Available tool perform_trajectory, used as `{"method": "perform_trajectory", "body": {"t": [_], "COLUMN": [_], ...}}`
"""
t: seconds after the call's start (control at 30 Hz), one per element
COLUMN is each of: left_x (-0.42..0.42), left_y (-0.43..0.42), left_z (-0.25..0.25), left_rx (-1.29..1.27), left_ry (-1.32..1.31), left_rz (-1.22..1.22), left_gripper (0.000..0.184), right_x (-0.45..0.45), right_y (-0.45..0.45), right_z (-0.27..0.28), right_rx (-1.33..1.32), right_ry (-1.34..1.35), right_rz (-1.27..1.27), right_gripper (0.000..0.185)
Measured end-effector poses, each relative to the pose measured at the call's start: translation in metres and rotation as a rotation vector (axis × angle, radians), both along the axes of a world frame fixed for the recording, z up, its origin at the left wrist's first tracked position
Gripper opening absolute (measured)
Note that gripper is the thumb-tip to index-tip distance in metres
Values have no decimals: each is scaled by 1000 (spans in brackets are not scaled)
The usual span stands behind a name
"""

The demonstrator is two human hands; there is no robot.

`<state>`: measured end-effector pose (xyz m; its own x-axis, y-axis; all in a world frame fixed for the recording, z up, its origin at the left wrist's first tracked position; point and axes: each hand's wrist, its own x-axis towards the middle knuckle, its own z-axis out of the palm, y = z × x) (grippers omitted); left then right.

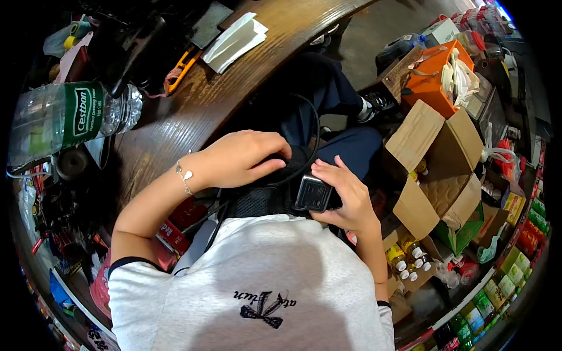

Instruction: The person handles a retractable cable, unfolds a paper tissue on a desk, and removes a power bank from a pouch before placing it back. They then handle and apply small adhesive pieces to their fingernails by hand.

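Right hand clasps a black device between thumb and fingers; beside it, left hand curls half-closed, contents unclear; black cable looping between them could snag, tugging the device loose.

- Left hand, fingertips curled from view; whether its grip holds anything cannot be told;
- Black device, partly covered by the right hand; its markings too small to read;
- Wooden desk, cut off by the top edge
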<state>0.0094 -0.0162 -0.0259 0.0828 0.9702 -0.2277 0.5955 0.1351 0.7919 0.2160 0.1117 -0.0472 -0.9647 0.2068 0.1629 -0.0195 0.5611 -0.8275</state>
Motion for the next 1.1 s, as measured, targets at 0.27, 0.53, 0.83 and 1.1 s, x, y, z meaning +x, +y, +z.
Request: {"method": "perform_trajectory", "body": {"t": [0.27,0.53,0.83,1.1], "left_x": [0,-2,-3,-3], "left_y": [11,8,13,14], "left_z": [-8,-22,-20,-14], "left_rx": [58,32,-242,-292], "left_ry": [-136,-535,-163,14], "left_rz": [-108,-125,-32,32], "left_gripper": [23,44,35,23], "right_x": [-5,-22,-17,-14], "right_y": [-2,9,-22,-33], "right_z": [8,-37,-71,-82], "right_rx": [-273,-1130,-2277,-2501], "right_ry": [142,-46,-121,50], "right_rz": [-14,-317,-67,102], "right_gripper": [57,66,59,58]}}
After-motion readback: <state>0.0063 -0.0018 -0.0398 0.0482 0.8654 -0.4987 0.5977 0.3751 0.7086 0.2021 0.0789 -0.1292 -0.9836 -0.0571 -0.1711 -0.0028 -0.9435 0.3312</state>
